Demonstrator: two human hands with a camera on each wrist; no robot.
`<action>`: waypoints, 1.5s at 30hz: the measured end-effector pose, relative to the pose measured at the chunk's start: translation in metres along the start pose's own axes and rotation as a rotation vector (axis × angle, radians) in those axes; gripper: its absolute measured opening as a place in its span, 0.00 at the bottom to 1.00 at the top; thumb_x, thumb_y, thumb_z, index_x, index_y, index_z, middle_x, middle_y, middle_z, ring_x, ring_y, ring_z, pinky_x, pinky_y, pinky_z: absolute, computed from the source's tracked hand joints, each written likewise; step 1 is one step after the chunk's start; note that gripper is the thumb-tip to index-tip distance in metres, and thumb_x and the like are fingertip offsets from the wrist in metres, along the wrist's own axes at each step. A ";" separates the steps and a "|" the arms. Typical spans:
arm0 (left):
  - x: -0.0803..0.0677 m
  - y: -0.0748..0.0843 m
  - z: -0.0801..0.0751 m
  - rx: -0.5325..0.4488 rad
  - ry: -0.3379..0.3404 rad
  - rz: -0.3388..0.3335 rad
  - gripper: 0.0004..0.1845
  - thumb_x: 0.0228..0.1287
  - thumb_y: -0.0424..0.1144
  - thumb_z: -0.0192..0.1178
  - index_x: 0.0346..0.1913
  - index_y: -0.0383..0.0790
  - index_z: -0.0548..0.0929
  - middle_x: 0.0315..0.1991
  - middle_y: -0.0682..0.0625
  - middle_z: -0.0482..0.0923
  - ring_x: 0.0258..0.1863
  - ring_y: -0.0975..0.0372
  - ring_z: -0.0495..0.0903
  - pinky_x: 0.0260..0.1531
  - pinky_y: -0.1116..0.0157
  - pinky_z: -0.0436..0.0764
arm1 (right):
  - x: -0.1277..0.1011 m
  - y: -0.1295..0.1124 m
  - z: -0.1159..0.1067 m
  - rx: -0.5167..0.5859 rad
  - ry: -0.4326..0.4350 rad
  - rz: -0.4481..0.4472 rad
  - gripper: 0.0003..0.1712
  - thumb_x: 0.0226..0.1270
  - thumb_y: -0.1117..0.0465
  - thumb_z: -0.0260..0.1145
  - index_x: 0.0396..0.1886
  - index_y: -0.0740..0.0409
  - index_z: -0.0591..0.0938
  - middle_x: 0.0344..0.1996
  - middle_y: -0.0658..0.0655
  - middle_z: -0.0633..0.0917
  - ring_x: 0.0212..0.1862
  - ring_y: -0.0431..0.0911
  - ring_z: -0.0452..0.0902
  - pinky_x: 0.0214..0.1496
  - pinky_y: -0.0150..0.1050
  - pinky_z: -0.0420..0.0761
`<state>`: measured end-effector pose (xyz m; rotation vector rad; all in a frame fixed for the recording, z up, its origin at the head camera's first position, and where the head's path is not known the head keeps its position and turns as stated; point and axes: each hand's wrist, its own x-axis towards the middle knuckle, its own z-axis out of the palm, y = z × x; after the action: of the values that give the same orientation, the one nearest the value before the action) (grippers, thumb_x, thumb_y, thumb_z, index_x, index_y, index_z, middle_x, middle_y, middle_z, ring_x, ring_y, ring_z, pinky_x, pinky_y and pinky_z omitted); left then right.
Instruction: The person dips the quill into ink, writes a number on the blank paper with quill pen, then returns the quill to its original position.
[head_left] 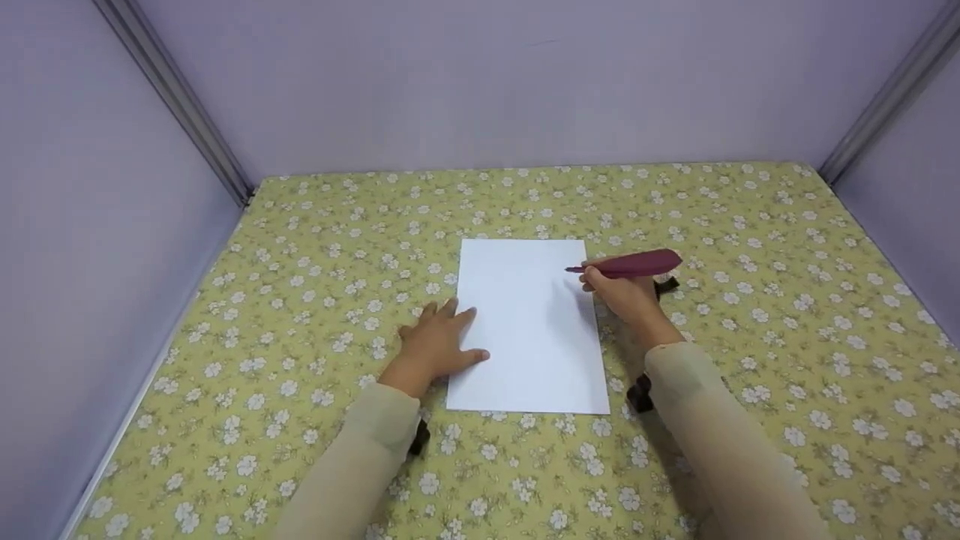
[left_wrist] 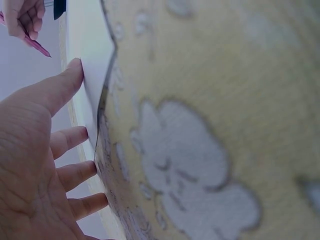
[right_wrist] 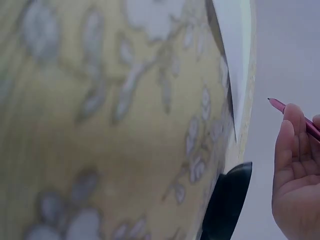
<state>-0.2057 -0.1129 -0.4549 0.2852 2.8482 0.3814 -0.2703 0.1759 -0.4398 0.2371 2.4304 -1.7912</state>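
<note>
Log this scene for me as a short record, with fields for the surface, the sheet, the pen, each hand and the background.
Surface: yellow-green cloth with white flowers
Sheet: rectangular white paper, lying flat, no marks visible
Pen: maroon feather-shaped pen, tip pointing left, raised above the paper
Left hand: fingers spread, thumb and index finger reaching over the paper's left edge
Right hand: holds the pen near its tip, by the paper's right edge
Background: pale lilac wall panels, grey metal corner posts

White rectangular paper [head_left: 525, 345] between side edges of yellow floral tabletop [head_left: 337, 232], left hand [head_left: 437, 343] across paper's left edge, maroon feather-shaped pen [head_left: 641, 263] in right hand [head_left: 624, 298] over right edge
</note>
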 end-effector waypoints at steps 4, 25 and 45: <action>0.000 0.001 0.000 0.000 0.000 -0.006 0.42 0.58 0.66 0.58 0.73 0.53 0.61 0.74 0.45 0.49 0.72 0.44 0.45 0.55 0.31 0.56 | 0.003 -0.001 0.008 -0.013 -0.042 -0.004 0.17 0.66 0.56 0.62 0.51 0.58 0.83 0.40 0.57 0.86 0.44 0.47 0.82 0.48 0.42 0.80; 0.000 0.002 0.000 0.028 -0.010 -0.024 0.42 0.59 0.66 0.57 0.73 0.54 0.60 0.74 0.46 0.49 0.72 0.45 0.46 0.55 0.32 0.57 | 0.004 -0.002 0.027 -0.039 -0.150 -0.044 0.15 0.67 0.62 0.62 0.49 0.65 0.82 0.37 0.59 0.86 0.37 0.45 0.82 0.41 0.37 0.80; 0.000 0.002 0.000 0.032 -0.009 -0.034 0.43 0.58 0.66 0.57 0.74 0.55 0.60 0.75 0.46 0.48 0.72 0.45 0.45 0.56 0.32 0.56 | -0.001 -0.006 0.029 -0.191 -0.283 -0.105 0.14 0.67 0.61 0.62 0.48 0.63 0.84 0.36 0.58 0.87 0.38 0.46 0.83 0.42 0.40 0.81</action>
<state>-0.2055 -0.1108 -0.4544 0.2441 2.8486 0.3270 -0.2701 0.1463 -0.4423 -0.1530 2.4219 -1.4956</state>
